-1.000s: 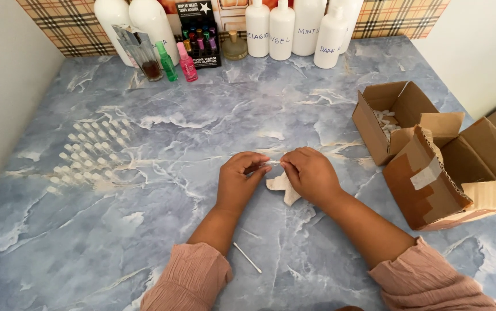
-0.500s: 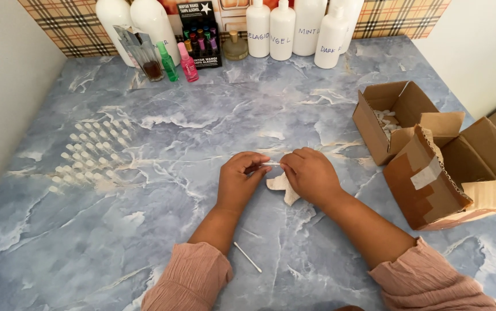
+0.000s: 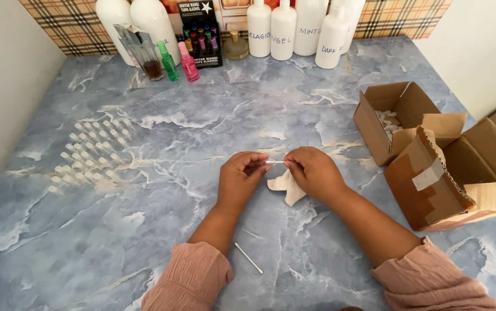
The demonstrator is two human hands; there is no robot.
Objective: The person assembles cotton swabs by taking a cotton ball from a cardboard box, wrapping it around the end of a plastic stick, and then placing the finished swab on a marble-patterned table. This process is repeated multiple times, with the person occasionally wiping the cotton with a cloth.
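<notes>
Across blue marbled countertop (image 3: 144, 230), far edge: white bottles (image 3: 282, 29) lined against the wall, out of the way. Right: open cardboard boxes (image 3: 432, 167), flaps up, within reach. Left: small clear vials (image 3: 89, 152) in rows. Centre: left hand (image 3: 239, 178) and right hand (image 3: 314, 173) close together, fingertips pinched on a thin white stick (image 3: 275, 162) over white paper scrap (image 3: 285, 185). Near: spare stick (image 3: 248, 257) lying loose.
</notes>
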